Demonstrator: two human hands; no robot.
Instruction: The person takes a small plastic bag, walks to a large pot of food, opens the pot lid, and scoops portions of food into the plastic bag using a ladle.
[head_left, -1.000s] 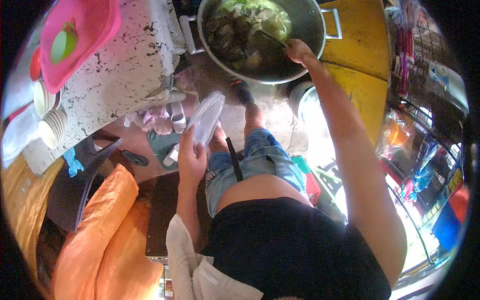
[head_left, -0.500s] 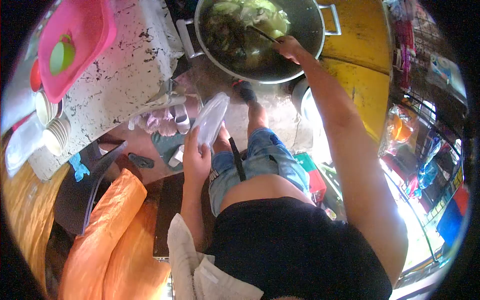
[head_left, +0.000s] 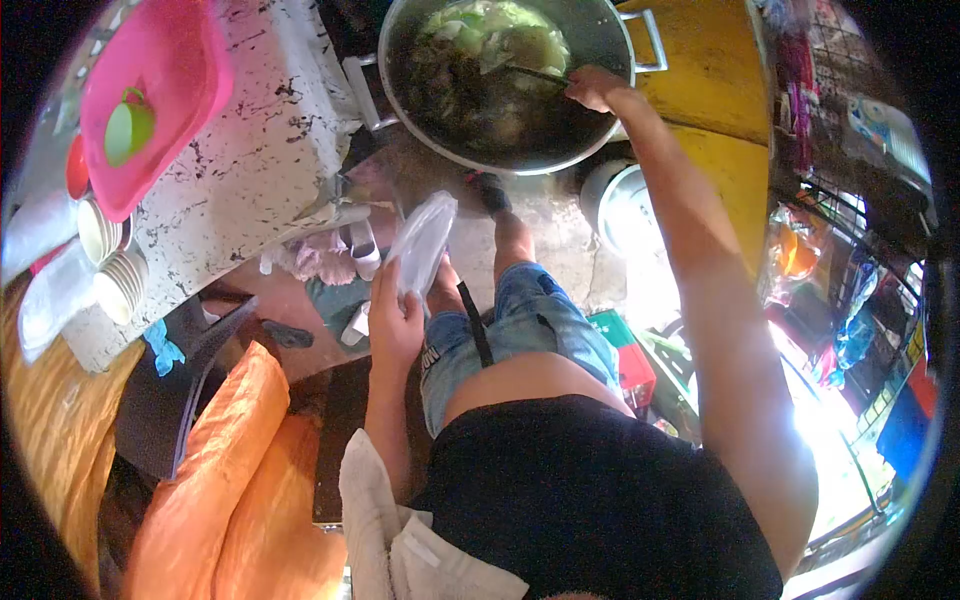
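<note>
A large metal pot (head_left: 505, 165) with two side handles holds dark broth and pale leafy greens (head_left: 500, 35). My right hand (head_left: 597, 88) is closed around the dark handle of a utensil (head_left: 540, 74), probably a ladle; its far end is in the broth, so its head is hard to make out. Lower down, in front of my legs, my left hand (head_left: 396, 318) grips a clear plastic bag (head_left: 424, 240). The bag stands up from the fingers, and nothing shows clearly inside it.
At the left, a worn white table (head_left: 270, 130) bears a pink basin (head_left: 165, 60) with a green cup (head_left: 128, 130), and stacked bowls (head_left: 122, 287). Yellow boards (head_left: 715, 170) flank the pot's right. A shiny metal container (head_left: 625, 210) stands below them. Orange cloth (head_left: 225, 460) hangs lower left.
My right hand has moved slightly right with the utensil, whose handle now lies flatter over the broth. The view has shifted a little. My left hand still holds the bag.
</note>
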